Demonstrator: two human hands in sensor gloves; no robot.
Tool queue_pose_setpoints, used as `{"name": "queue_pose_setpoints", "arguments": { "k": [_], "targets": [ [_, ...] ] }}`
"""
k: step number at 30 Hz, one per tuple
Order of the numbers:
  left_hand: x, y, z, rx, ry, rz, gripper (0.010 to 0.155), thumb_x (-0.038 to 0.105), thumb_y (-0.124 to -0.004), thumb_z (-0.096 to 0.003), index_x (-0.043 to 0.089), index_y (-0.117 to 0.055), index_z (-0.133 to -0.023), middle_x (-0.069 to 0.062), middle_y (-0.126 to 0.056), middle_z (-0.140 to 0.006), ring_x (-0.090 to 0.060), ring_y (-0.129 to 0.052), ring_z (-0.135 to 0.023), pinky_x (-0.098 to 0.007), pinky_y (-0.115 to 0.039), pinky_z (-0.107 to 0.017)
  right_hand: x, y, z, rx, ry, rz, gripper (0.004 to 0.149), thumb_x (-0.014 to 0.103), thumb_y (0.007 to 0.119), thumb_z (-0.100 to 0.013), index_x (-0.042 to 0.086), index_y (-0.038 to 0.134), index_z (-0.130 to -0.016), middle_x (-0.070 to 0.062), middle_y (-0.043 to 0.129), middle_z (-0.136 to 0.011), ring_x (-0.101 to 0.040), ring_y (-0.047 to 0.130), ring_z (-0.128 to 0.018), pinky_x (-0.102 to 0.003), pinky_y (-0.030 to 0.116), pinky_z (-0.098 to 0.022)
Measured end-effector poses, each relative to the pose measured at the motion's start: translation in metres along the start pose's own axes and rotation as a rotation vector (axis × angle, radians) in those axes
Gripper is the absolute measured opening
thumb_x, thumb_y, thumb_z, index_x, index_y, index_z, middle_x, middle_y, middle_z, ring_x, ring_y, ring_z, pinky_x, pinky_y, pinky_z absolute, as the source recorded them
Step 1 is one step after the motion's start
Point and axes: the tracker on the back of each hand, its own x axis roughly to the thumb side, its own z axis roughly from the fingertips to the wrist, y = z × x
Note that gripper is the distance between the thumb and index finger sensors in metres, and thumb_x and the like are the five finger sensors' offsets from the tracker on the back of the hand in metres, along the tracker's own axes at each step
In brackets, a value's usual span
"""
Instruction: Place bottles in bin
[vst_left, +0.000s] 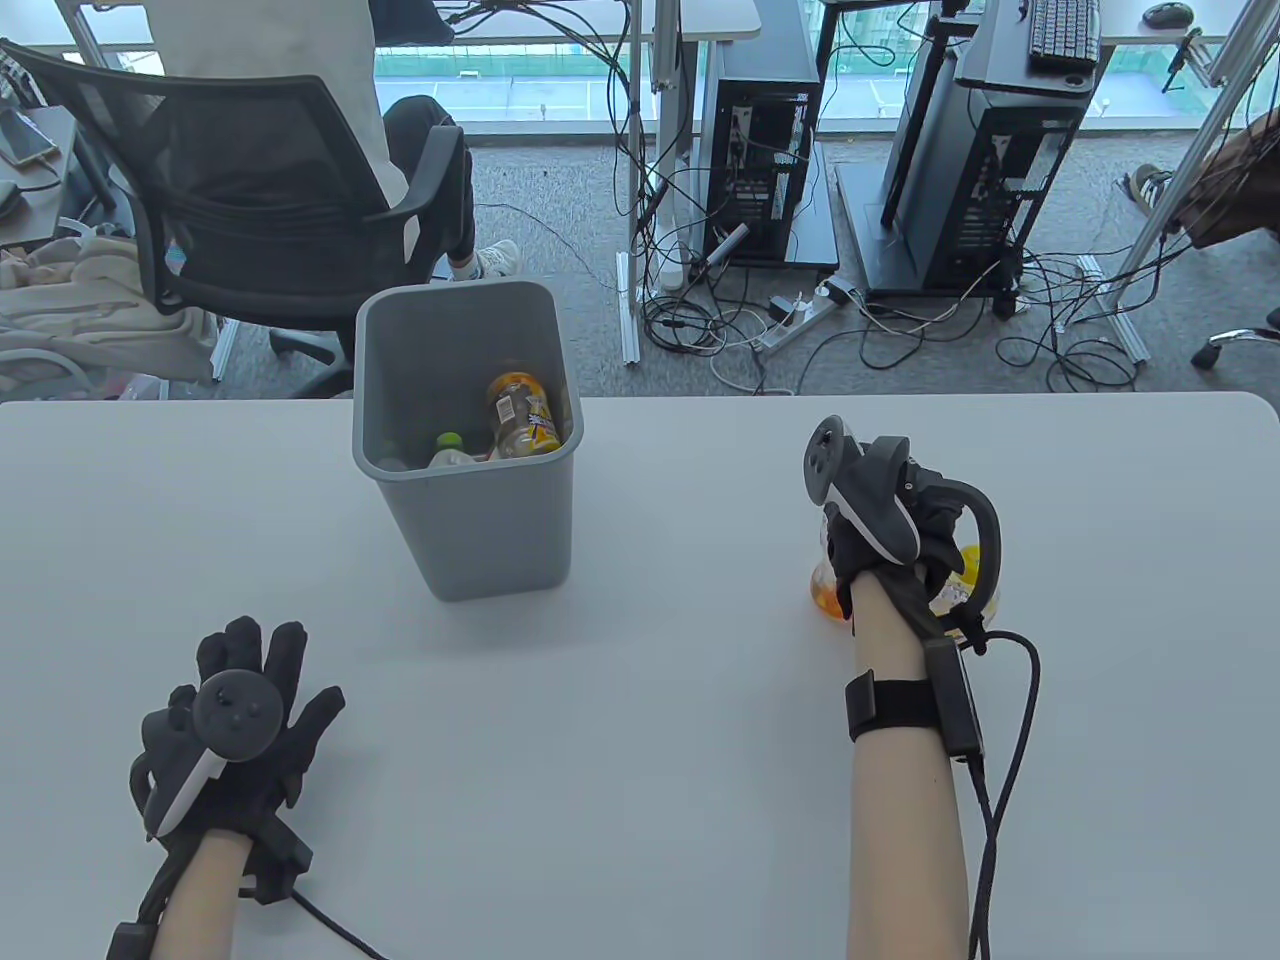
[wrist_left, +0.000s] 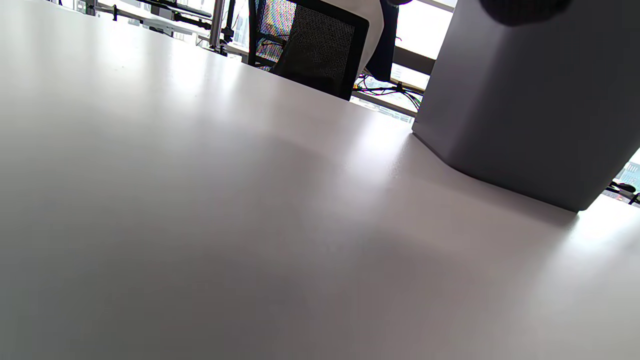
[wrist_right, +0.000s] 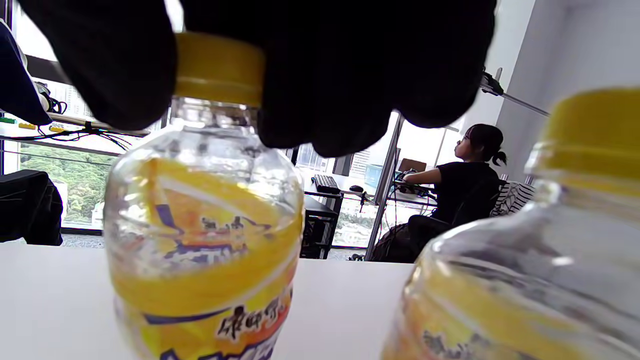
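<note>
A grey bin (vst_left: 480, 530) stands on the white table and holds an orange-labelled bottle (vst_left: 522, 412) and a green-capped bottle (vst_left: 450, 448). It also shows in the left wrist view (wrist_left: 525, 100). My right hand (vst_left: 885, 525) is over two upright bottles at the table's right, one showing orange (vst_left: 828, 598), one yellow (vst_left: 972, 570). In the right wrist view its fingers (wrist_right: 110, 65) close around the yellow cap (wrist_right: 220, 70) of one yellow-labelled bottle (wrist_right: 200, 240), which stands on the table. The second bottle (wrist_right: 530, 275) stands close beside it. My left hand (vst_left: 240, 720) rests flat on the table, fingers spread, empty.
The table's far edge (vst_left: 900, 396) runs behind the bin. Beyond it are a black office chair (vst_left: 250, 200), computer towers (vst_left: 765, 150) and floor cables. The two bottles stand well right of the bin.
</note>
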Motion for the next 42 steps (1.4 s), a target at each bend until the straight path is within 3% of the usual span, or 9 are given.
{"name": "queue_pose_setpoints", "arguments": {
  "k": [4, 14, 18, 24, 31, 33, 35, 38, 42],
  "targets": [
    [-0.001, 0.000, 0.000, 0.003, -0.001, 0.005, 0.080, 0.068, -0.058, -0.0504, 0.038, -0.026, -0.118, -0.002, -0.009, -0.128, -0.034, -0.008, -0.121, -0.068, -0.019, -0.084, 0.006, -0.012, 0.007, -0.090, -0.024, -0.044, 0.056, 0.053, 0.082, -0.041, 0.032, 0.071, -0.092, -0.001, 0.093, -0.075, -0.026, 0.094, -0.059, -0.040, 0.083, -0.048],
    [-0.001, 0.000, 0.000, 0.004, -0.003, 0.003, 0.080, 0.069, -0.058, -0.0504, 0.038, -0.026, -0.118, -0.002, -0.008, -0.128, -0.034, -0.008, -0.121, -0.068, -0.019, -0.084, 0.044, -0.120, 0.057, -0.583, -0.100, -0.354, 0.056, 0.052, 0.081, -0.043, 0.031, 0.065, -0.092, 0.001, 0.090, -0.080, -0.025, 0.094, -0.064, -0.038, 0.085, -0.051],
    [-0.001, 0.000, 0.000, 0.002, -0.003, 0.000, 0.080, 0.069, -0.058, -0.0504, 0.038, -0.026, -0.118, -0.002, -0.009, -0.128, -0.033, -0.008, -0.121, -0.068, -0.019, -0.084, 0.068, -0.144, 0.077, -0.632, -0.157, -0.473, 0.056, 0.052, 0.080, -0.044, 0.030, 0.062, -0.093, 0.001, 0.088, -0.082, -0.025, 0.093, -0.066, -0.038, 0.085, -0.052],
    [-0.001, 0.000, 0.000, 0.005, -0.004, 0.004, 0.080, 0.069, -0.058, -0.0503, 0.038, -0.026, -0.118, -0.002, -0.009, -0.128, -0.033, -0.008, -0.121, -0.068, -0.019, -0.084, 0.116, -0.146, 0.095, -0.594, -0.284, -0.517, 0.056, 0.052, 0.080, -0.044, 0.031, 0.062, -0.093, 0.001, 0.087, -0.084, -0.025, 0.093, -0.067, -0.038, 0.085, -0.053],
    [-0.001, 0.000, 0.000, 0.003, -0.007, 0.006, 0.080, 0.069, -0.058, -0.0504, 0.038, -0.026, -0.118, -0.002, -0.009, -0.128, -0.033, -0.008, -0.121, -0.068, -0.019, -0.084, 0.163, -0.126, 0.101, -0.523, -0.342, -0.523, 0.056, 0.052, 0.082, -0.043, 0.032, 0.063, -0.092, 0.002, 0.087, -0.084, -0.024, 0.093, -0.068, -0.038, 0.084, -0.054],
    [-0.001, 0.000, 0.000, 0.002, -0.007, 0.006, 0.080, 0.069, -0.058, -0.0505, 0.038, -0.026, -0.118, -0.002, -0.009, -0.128, -0.033, -0.008, -0.121, -0.068, -0.019, -0.084, 0.173, -0.116, 0.097, -0.464, -0.355, -0.493, 0.057, 0.053, 0.080, -0.043, 0.035, 0.066, -0.096, 0.003, 0.086, -0.091, -0.025, 0.091, -0.074, -0.041, 0.081, -0.059],
    [-0.001, 0.000, 0.000, 0.002, -0.008, 0.004, 0.080, 0.069, -0.058, -0.0504, 0.038, -0.026, -0.118, -0.002, -0.009, -0.128, -0.033, -0.008, -0.121, -0.068, -0.019, -0.084, 0.174, -0.108, 0.093, -0.377, -0.371, -0.468, 0.067, 0.060, 0.075, -0.043, 0.035, 0.061, -0.104, 0.000, 0.076, -0.103, -0.028, 0.085, -0.082, -0.045, 0.075, -0.066],
    [-0.001, 0.000, 0.000, 0.004, -0.007, 0.009, 0.080, 0.069, -0.058, -0.0504, 0.038, -0.026, -0.118, -0.002, -0.009, -0.128, -0.033, -0.008, -0.122, -0.068, -0.019, -0.084, 0.163, -0.102, 0.090, -0.403, -0.344, -0.552, 0.068, 0.059, 0.073, -0.044, 0.032, 0.059, -0.105, -0.002, 0.074, -0.105, -0.030, 0.083, -0.084, -0.046, 0.074, -0.066],
    [-0.001, -0.001, -0.001, -0.003, -0.004, 0.006, 0.080, 0.069, -0.058, -0.0505, 0.038, -0.026, -0.118, -0.002, -0.008, -0.128, -0.033, -0.008, -0.121, -0.068, -0.019, -0.084, 0.136, -0.100, 0.078, -0.373, -0.294, -0.474, 0.066, 0.058, 0.074, -0.045, 0.031, 0.063, -0.104, -0.002, 0.074, -0.105, -0.031, 0.081, -0.087, -0.047, 0.073, -0.067]
  ]
}}
